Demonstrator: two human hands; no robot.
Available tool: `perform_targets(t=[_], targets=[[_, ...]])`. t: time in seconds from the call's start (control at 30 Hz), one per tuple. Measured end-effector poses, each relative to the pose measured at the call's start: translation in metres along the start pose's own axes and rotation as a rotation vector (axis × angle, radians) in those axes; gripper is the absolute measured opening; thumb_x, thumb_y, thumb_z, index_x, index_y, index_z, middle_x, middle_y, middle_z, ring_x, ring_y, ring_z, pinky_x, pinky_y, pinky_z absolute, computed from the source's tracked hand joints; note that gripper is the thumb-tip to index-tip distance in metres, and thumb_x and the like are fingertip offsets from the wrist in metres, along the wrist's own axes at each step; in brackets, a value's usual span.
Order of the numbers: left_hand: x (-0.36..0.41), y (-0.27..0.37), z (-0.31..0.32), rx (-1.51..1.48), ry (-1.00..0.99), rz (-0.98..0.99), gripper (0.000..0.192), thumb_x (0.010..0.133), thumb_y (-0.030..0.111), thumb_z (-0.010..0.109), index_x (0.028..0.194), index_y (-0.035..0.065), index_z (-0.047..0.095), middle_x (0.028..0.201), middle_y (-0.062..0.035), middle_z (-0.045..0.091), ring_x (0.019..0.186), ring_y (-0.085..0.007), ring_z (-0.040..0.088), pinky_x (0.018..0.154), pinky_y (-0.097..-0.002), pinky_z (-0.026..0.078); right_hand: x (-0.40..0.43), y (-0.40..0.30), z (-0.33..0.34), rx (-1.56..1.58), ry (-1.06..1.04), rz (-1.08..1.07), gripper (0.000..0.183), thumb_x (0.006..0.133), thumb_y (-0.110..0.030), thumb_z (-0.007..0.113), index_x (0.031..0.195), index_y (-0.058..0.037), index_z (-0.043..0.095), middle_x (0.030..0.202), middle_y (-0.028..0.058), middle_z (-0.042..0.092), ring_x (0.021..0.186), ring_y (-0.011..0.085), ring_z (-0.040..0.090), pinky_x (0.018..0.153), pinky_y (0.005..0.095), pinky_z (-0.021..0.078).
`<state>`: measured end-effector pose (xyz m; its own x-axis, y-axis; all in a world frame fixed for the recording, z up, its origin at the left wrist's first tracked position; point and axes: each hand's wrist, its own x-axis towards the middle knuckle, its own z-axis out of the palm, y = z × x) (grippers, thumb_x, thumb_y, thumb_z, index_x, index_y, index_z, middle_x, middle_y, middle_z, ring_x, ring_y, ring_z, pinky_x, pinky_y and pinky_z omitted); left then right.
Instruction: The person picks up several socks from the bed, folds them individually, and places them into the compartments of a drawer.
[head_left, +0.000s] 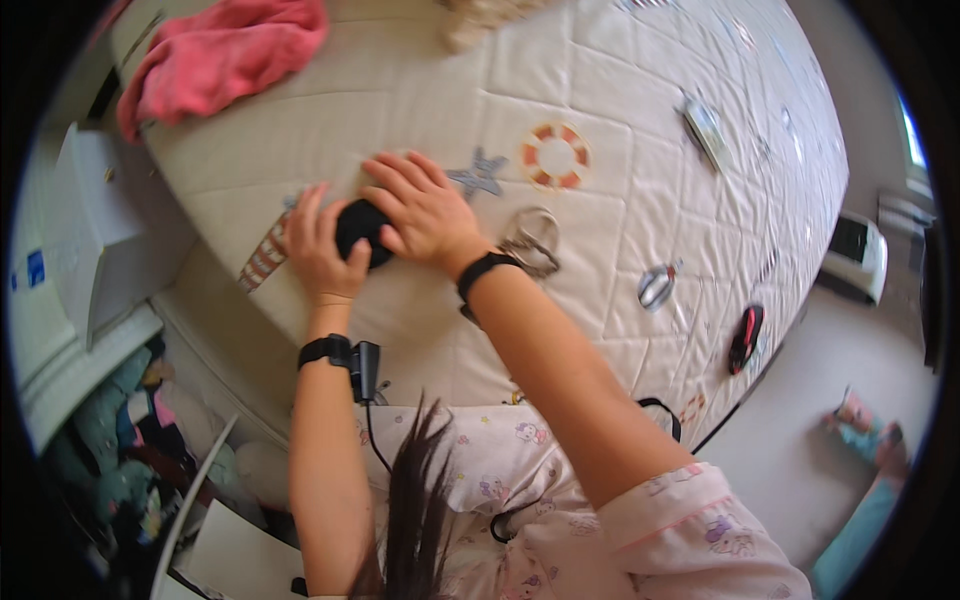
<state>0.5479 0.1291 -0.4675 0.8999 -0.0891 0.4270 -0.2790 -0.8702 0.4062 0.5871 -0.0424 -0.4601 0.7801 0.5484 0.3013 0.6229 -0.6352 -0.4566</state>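
Observation:
A small, rounded black item (363, 231), perhaps of cloth, lies on a cream quilted bedspread (420, 315) between my hands. My left hand (322, 240) grips its left side, with the thumb along its lower edge. From the right, my right hand (427, 206) reaches over its edge, fingers stretched out and thumb on the black surface. Parts of the item are hidden under my fingers, and its exact kind cannot be told. Just right of my right wrist sits a loose coil of beige-brown cord or strap (551, 259).
Pink cloth (217, 60) lies at the far left, beige cloth (480, 22) at the far edge. A pale packet (706, 135) and a black-and-red object (746, 341) rest on the right. White furniture (127, 210) stands left. Another person's blue sleeve (855, 540) shows lower right.

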Motion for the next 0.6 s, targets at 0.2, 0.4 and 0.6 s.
perform_targets(t=[0.2, 0.4, 0.6], targets=[[-0.015, 0.016, 0.002, -0.253, 0.005, -0.212, 0.034, 0.077, 0.017, 0.060, 0.106, 0.0010, 0.054, 0.119, -0.0145, 0.053, 0.115, -0.0307, 0.046, 0.099, -0.0414, 0.033, -0.006, 0.009, 0.002, -0.049, 0.029, 0.004, 0.042, 0.071, -0.036, 0.056, 0.105, -0.0119, 0.053, 0.128, 0.0081, 0.046, 0.123, 0.0245, 0.037, 0.107, 0.0412, 0.0228], [-0.041, 0.094, -0.049, -0.380, -0.162, -0.230, 0.019, 0.078, 0.013, 0.060, 0.093, 0.0026, 0.057, 0.093, -0.0142, 0.056, 0.086, -0.0311, 0.054, 0.077, -0.0419, 0.042, -0.014, 0.017, 0.001, -0.029, 0.001, 0.020, 0.041, 0.073, -0.038, 0.054, 0.105, -0.0125, 0.053, 0.128, 0.0086, 0.045, 0.125, 0.0245, 0.035, 0.107, 0.0416, 0.0219], [-0.054, 0.167, -0.016, -0.580, -0.642, 0.136, 0.007, 0.076, 0.006, 0.059, 0.081, 0.0019, 0.058, 0.072, -0.0110, 0.053, 0.067, -0.0296, 0.052, 0.062, -0.0369, 0.043, -0.014, 0.015, 0.006, -0.007, 0.000, 0.017, 0.041, 0.073, -0.039, 0.053, 0.104, -0.0120, 0.052, 0.128, 0.0098, 0.044, 0.125, 0.0253, 0.034, 0.107, 0.0422, 0.0213]])
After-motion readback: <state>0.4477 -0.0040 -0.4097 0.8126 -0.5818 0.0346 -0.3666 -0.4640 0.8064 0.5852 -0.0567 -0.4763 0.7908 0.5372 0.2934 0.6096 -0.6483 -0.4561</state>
